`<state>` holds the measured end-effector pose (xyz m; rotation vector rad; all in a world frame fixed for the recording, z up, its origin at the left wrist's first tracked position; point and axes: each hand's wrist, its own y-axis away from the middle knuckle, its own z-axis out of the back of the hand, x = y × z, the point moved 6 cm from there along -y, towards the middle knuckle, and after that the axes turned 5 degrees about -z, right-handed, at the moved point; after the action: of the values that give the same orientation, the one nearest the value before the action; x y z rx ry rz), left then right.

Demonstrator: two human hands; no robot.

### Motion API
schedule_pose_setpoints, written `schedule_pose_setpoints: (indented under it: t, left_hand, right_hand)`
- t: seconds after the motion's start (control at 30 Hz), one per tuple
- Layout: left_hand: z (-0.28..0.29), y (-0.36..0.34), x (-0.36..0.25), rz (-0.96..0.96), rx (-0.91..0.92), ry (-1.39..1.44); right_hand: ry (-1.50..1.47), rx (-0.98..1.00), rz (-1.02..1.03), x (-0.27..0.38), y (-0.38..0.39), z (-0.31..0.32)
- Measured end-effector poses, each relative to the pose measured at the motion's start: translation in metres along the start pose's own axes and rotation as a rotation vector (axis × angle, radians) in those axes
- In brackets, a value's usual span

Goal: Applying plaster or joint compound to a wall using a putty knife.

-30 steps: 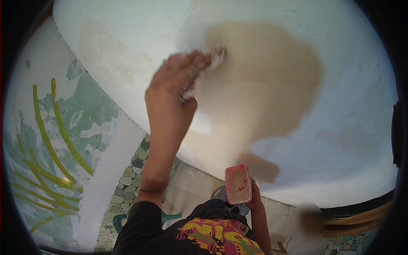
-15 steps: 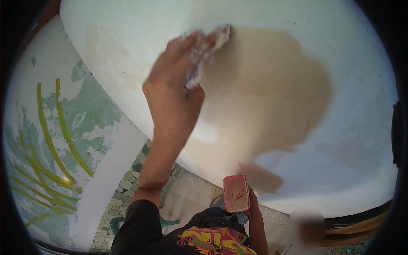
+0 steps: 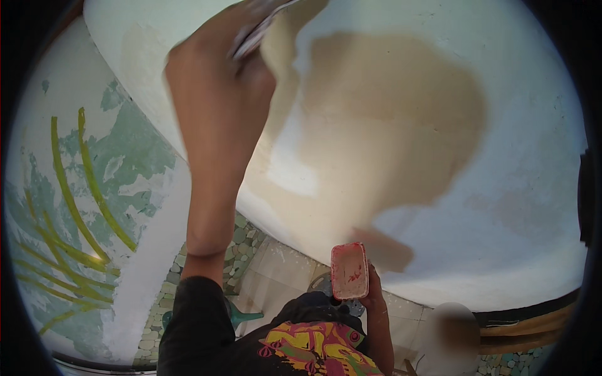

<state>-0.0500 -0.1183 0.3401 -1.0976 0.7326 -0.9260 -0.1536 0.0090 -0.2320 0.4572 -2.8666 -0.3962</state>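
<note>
My left hand (image 3: 222,94) is raised against the pale curved wall (image 3: 527,119), its fingertips partly cut off by the top edge. It is closed on a thin, whitish, paint-smeared piece (image 3: 260,34) whose kind I cannot make out. Low in the middle, my right hand (image 3: 374,291) holds a small rectangular red tub (image 3: 349,271) from its right side. Pinkish-beige paste with red smears shows inside the tub. My right fingers are mostly hidden behind it.
At left, another wall (image 3: 138,163) has patchy green paint and yellow-green curved stripes. Below lie pale floor tiles (image 3: 269,254) and a strip of pebble stones (image 3: 241,247). A green plastic object (image 3: 244,315) stands by my left arm. Dark and brown bands (image 3: 527,329) edge the lower right.
My left hand has moved up and to the left along the wall with the whitish piece. The tub in my right hand has shifted slightly up in the picture.
</note>
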Motion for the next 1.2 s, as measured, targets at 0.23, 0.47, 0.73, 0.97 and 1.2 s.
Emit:
schedule_pose_setpoints:
  t: [0.23,0.47,0.73,0.97,1.2]
  left_hand:
    - [-0.024,0.036,-0.002,-0.089,0.015,-0.065]
    - [-0.034,0.095,-0.002,-0.033,0.325,-0.038]
    - [-0.008,0.031,0.024,-0.082,-0.022,-0.054]
    - [-0.039,0.095,0.006,0.004,0.308,-0.024]
    - [-0.027,0.124,0.016,-0.038,0.317,-0.023]
  right_hand:
    - [0.049,-0.092,0.097,0.005,-0.002,0.024]
    - [0.09,-0.123,0.107,0.012,0.003,0.018]
    - [0.077,-0.088,0.094,0.011,-0.001,0.024]
    - [0.076,-0.117,0.106,0.006,-0.002,0.032]
    - [0.117,-0.122,0.097,0.01,0.002,0.023]
